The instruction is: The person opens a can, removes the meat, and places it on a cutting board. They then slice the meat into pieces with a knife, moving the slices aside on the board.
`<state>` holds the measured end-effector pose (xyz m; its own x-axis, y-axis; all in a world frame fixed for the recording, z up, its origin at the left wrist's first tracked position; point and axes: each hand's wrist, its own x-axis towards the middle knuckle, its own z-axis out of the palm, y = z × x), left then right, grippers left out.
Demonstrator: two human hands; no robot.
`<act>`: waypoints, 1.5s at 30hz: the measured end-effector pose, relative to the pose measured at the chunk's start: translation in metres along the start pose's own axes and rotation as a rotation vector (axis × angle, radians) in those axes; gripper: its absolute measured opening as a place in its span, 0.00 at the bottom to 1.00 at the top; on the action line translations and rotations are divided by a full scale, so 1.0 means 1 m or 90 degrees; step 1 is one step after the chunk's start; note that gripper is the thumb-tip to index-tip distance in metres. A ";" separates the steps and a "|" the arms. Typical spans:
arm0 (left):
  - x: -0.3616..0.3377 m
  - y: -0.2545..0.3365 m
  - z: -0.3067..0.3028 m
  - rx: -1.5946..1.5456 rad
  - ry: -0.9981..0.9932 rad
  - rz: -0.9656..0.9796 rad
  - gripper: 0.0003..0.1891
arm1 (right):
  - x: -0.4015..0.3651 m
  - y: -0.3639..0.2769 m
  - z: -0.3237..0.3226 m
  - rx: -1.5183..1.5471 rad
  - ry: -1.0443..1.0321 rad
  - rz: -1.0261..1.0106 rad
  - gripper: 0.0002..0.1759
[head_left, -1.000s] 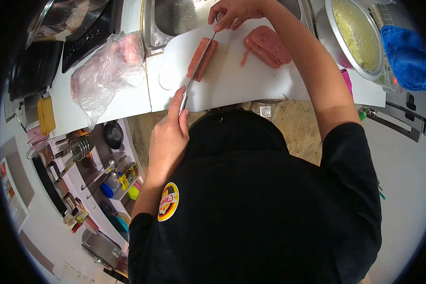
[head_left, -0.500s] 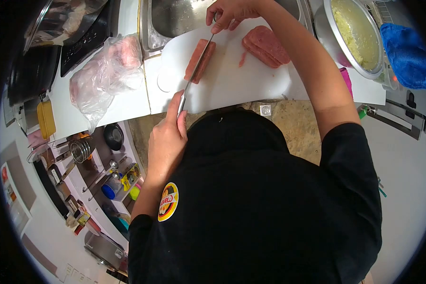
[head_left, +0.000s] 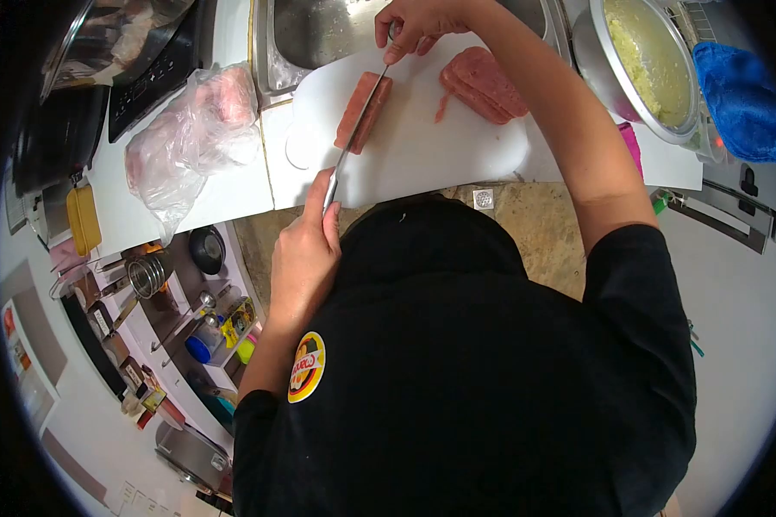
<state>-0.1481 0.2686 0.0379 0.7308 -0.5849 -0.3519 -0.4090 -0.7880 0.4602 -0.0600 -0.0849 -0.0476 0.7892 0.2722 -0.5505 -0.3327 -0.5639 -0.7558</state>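
Observation:
A long, narrow knife [head_left: 367, 114] lies lengthwise over a pink block of meat [head_left: 350, 112] on the white cutting board [head_left: 431, 159]. My left hand [head_left: 308, 245] is closed round its near end, index finger stretched along the metal. At the far end, close to the sink, the fingers of my right hand [head_left: 418, 26] are curled round the knife. Meat shows on both sides of the blade. To the right on the board sits a larger stacked piece of pink meat [head_left: 481, 84], a thin scrap hanging off its left side.
A steel sink [head_left: 336, 34] lies behind the board. On the left, meat in a clear plastic bag [head_left: 194, 129] rests near a black cooktop [head_left: 159, 77]. A metal bowl of pale shredded food [head_left: 651, 69] and a blue cloth [head_left: 743, 102] are at right. Shelves with kitchenware stand below left.

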 end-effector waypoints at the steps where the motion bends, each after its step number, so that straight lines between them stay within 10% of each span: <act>1: 0.000 0.000 0.000 -0.001 -0.002 -0.002 0.22 | 0.001 0.001 0.000 0.005 -0.005 -0.002 0.37; 45: 0.009 -0.008 0.010 0.030 -0.061 -0.035 0.22 | -0.021 -0.029 0.009 0.004 0.048 0.057 0.25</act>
<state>-0.1439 0.2673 0.0226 0.6977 -0.5549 -0.4531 -0.3971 -0.8260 0.4001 -0.0712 -0.0673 -0.0171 0.7931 0.1610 -0.5874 -0.4066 -0.5782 -0.7074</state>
